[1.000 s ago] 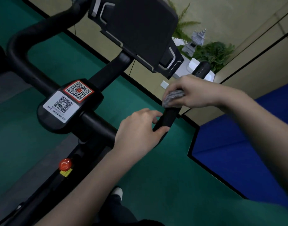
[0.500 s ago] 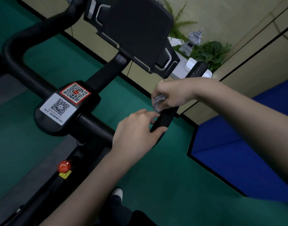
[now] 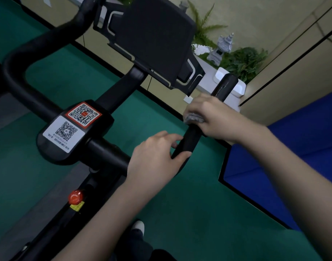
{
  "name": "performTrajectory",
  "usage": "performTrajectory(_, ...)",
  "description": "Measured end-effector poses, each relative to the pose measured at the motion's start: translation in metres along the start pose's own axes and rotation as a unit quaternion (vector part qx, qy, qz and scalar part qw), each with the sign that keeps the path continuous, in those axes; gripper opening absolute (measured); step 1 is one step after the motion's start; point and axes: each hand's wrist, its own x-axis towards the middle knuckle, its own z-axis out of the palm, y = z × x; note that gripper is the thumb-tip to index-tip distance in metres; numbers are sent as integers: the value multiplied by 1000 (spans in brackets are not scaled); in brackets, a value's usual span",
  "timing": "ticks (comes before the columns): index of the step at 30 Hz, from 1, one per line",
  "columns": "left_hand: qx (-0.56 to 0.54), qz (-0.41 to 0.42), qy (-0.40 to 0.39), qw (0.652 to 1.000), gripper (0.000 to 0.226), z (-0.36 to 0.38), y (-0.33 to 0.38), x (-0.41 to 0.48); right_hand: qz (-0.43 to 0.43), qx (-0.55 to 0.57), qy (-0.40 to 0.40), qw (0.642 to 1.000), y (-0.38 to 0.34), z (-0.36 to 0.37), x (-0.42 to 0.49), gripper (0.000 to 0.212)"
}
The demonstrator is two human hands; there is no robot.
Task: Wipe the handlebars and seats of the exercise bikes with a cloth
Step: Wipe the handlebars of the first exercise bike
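Note:
A black exercise bike handlebar (image 3: 225,85) runs across the view, its right grip rising toward the upper right. My right hand (image 3: 216,117) is wrapped round that right grip and holds a grey cloth (image 3: 193,117) against it. My left hand (image 3: 157,155) grips the same bar lower down, at its bend, thumb under the bar. The centre clamp carries two QR code stickers (image 3: 73,125). The seat is out of view.
A black tablet holder (image 3: 155,38) stands above the bar. A red knob (image 3: 75,196) sits on the frame below. Green floor mat (image 3: 189,213) lies under the bike, a blue mat (image 3: 293,151) at right. Plants and a small stone lantern (image 3: 221,48) sit by the wall.
My right hand slid down the right grip with the cloth, then back up it. My left hand stayed on the bend of the bar.

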Motion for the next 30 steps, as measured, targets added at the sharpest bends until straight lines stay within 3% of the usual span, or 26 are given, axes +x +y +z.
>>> performTrajectory(4, 1, 3, -3, 1000, 39, 0, 0, 0, 24, 88, 251, 964, 0, 40, -30, 22)
performTrajectory(8, -8, 5, 8, 1000, 39, 0, -1, -2, 131, 187, 482, 846, -13, 79, -33, 25)
performTrajectory(14, -9, 19, 38, 999, 34, 3, 1, -2, 292, 461, 581, 604, -52, 102, -27, 20)
performTrajectory(16, -23, 18, 46, 999, 32, 3, -1, -2, 303, 506, 589, 553, -56, 100, -23, 18)
performTrajectory(21, -40, 21, 50, 998, 34, 4, -3, -2, 334, 567, 574, 487, -71, 109, -28, 13)
performTrajectory(27, -40, 14, 37, 998, 33, 4, -4, -2, 332, 573, 571, 486, -52, 100, -18, 10)
performTrajectory(30, -37, 19, 39, 998, 39, 5, -3, -1, 338, 602, 558, 461, -57, 103, -21, 7)
